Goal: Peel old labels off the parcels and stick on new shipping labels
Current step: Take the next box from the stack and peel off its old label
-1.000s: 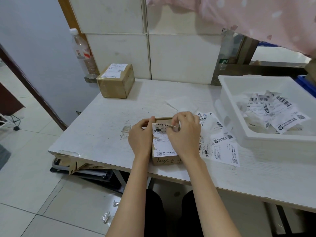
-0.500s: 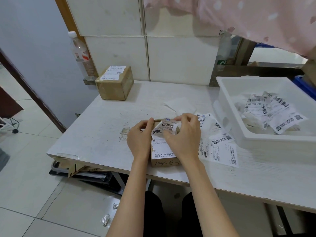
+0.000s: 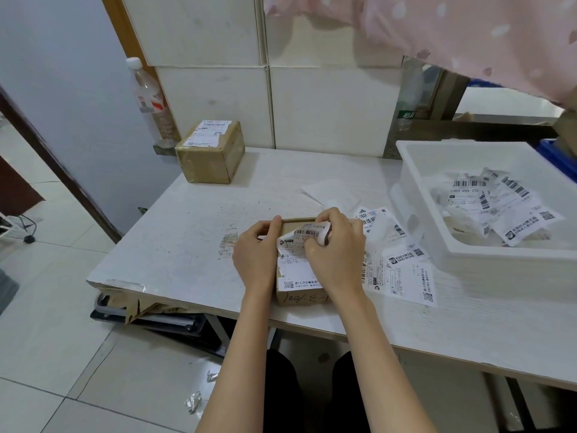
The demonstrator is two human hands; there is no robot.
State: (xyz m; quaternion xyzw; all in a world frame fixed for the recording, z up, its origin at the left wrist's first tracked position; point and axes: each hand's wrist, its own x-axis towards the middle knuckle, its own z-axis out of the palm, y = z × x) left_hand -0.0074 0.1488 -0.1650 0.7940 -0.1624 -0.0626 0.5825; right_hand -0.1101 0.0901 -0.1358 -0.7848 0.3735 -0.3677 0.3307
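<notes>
Half the old label [image 3: 301,242] is curled up in my right fingers [image 3: 315,245], my left hand [image 3: 256,254] gripping the box [image 3: 301,296]; yanking could tear it.

Lighting is even, soft and fairly bright, with a cool cast; no lamp or window is in frame. Shadows are faint: a soft one lies on the table [image 3: 193,232] to the right of the far cardboard box [image 3: 210,153], and darker shade sits under the table edge by my knees. The white bin [image 3: 443,245] and wall tiles [image 3: 327,107] read near white but keep detail. No hard glare. Wide-angle distortion bows the door frame [image 3: 59,170] and the tile joints toward the edges. Focus is adequate centrally: barcodes on the label [image 3: 296,260] are legible, fine print is not. The pink fabric [image 3: 468,35] looks soft.
</notes>
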